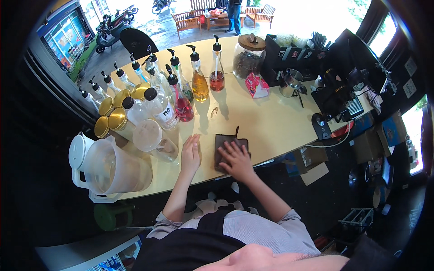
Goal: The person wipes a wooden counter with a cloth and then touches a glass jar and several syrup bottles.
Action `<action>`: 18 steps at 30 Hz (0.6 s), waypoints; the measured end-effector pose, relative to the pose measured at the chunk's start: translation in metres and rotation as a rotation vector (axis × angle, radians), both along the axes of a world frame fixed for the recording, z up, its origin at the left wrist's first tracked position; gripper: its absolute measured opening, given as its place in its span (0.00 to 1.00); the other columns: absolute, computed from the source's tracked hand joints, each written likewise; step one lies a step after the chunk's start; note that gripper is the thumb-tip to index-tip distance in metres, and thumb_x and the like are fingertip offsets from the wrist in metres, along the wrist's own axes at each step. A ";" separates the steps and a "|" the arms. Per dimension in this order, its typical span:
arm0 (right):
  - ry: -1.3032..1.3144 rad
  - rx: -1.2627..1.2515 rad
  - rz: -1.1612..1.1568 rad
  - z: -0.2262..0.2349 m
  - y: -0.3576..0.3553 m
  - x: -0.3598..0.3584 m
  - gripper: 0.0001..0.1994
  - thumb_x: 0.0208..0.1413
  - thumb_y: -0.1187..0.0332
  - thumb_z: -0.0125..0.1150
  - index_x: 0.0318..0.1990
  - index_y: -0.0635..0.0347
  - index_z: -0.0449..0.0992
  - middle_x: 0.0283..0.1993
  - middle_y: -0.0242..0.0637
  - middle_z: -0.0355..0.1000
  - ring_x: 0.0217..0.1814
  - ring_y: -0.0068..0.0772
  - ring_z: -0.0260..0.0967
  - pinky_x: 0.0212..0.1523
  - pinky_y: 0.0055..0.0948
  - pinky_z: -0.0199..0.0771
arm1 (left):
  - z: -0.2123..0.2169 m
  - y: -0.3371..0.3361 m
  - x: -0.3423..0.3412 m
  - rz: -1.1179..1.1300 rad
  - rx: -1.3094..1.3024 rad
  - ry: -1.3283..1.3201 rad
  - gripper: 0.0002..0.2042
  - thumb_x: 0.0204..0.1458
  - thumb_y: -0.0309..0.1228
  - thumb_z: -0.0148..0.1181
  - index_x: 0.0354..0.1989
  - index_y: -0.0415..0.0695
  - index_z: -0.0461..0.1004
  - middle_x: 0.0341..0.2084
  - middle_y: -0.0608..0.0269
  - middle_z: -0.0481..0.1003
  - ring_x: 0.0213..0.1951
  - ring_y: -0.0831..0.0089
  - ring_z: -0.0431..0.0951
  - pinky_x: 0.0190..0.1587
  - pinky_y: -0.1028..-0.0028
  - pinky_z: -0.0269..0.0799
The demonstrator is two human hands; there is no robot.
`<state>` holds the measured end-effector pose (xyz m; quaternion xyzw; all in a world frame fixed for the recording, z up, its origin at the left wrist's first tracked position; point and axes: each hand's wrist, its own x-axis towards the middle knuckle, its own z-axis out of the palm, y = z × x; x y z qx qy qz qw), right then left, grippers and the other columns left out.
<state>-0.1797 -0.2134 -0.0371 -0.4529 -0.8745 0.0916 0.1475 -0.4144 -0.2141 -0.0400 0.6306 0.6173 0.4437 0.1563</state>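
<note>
My right hand (236,159) lies flat with spread fingers on a dark brown, wallet-like square (221,141), which has a thin tab sticking up from its far edge. The hand covers much of its surface. To the left, my left hand (191,151) rests on the yellow table (266,131) on its side, fingers stretched out and holding nothing. Nearest to it stands a clear plastic jar with a pale round lid (148,135). Beyond both hands are pump bottles, including one with red syrup (184,109) and one with amber liquid (200,86).
Left, a translucent pitcher (118,167) stands near the table's edge beside gold-lidded jars (106,107). Toward the far right are a wood-lidded glass jar (248,58), a pink packet (257,86), a metal jug (291,81) and a black coffee machine (337,99). A person (234,18) stands outside.
</note>
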 end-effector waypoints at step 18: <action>0.157 -0.025 0.250 0.003 -0.010 -0.058 0.34 0.51 0.44 0.61 0.67 0.39 0.67 0.74 0.32 0.58 0.78 0.42 0.49 0.75 0.55 0.40 | -0.009 -0.008 -0.010 0.080 -0.011 0.007 0.21 0.68 0.33 0.35 0.64 0.43 0.69 0.64 0.46 0.66 0.68 0.46 0.60 0.71 0.55 0.50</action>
